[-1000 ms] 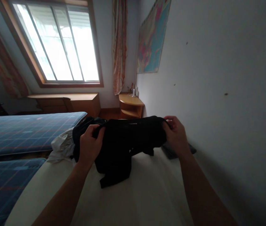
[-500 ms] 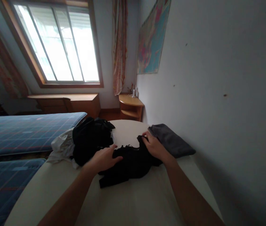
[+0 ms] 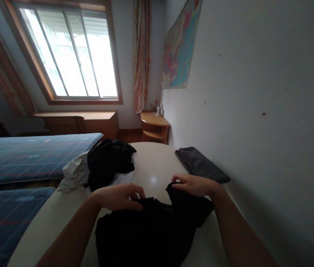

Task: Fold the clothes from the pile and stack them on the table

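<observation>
A black garment [image 3: 148, 233] with a curved neckline and a short sleeve at the right lies spread on the pale round table [image 3: 154, 157], its near end running out of view. At its upper left edge, my left hand [image 3: 120, 196] pinches the cloth between thumb and fingers. My right hand [image 3: 194, 184] grips the upper right part beside the neckline. A folded dark grey garment [image 3: 201, 163] rests on the table just beyond my right hand. Past my left hand sits a crumpled heap of black clothes [image 3: 109, 159], with whitish cloth [image 3: 75, 172] beside and under it.
Blue plaid mattresses [image 3: 34, 155] flank the table on the left. The white wall [image 3: 257, 148] runs close along the right. A wooden corner shelf [image 3: 155, 120] and a wooden desk [image 3: 98, 115] stand at the back under the window [image 3: 70, 52].
Both hands have come nearer to me, drawing the black garment along. It now lies larger and more spread out, separate from the black heap. The folded grey garment has stayed in place.
</observation>
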Demonstrator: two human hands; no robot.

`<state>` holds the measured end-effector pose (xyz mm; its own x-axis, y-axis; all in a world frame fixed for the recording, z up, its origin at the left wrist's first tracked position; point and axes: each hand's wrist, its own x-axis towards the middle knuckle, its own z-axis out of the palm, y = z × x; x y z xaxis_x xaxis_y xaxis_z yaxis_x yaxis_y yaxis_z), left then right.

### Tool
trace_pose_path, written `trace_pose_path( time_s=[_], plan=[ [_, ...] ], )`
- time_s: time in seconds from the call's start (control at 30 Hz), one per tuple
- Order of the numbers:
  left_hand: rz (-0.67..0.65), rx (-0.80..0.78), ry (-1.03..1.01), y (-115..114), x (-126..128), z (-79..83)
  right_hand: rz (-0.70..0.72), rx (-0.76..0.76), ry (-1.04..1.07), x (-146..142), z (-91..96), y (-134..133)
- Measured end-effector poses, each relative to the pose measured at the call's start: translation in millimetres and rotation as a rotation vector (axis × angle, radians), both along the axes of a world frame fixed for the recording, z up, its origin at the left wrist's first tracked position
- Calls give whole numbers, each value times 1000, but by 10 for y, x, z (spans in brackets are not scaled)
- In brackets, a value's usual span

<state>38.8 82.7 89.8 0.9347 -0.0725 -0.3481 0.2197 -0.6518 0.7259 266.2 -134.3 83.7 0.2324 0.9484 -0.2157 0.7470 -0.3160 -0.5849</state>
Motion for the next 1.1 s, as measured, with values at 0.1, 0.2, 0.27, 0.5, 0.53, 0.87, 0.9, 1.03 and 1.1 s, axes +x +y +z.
trace_pose_path(
  time_s=[0.1,0.2,0.27,0.5,0.53,0.87,0.9,1.03,1.1],
  plan=[
    [223,-63,-209,125,40,10,-118,143,-7,126,128,-106],
    [496,18,-478,269,152,-80,-303,359,-58,276,159,-95],
    [666,129,-651,347,234,-159,-477,521,-90,357,139,-32],
    [680,443,-640,435,352,-492,-545,577,-63,424,-135,154],
    [661,467,-545,424,341,-528,-515,477,-46,430,-184,141],
    [457,759,71,265,154,-429,-374,-200,-78,538,-288,-139],
    [438,768,79,272,152,-428,-368,-219,-68,528,-266,-139],
    [416,785,113,318,165,-444,-450,-79,-98,500,-131,-133],
    [484,791,113,339,178,-462,-531,12,-154,510,-66,-137]
  ],
)
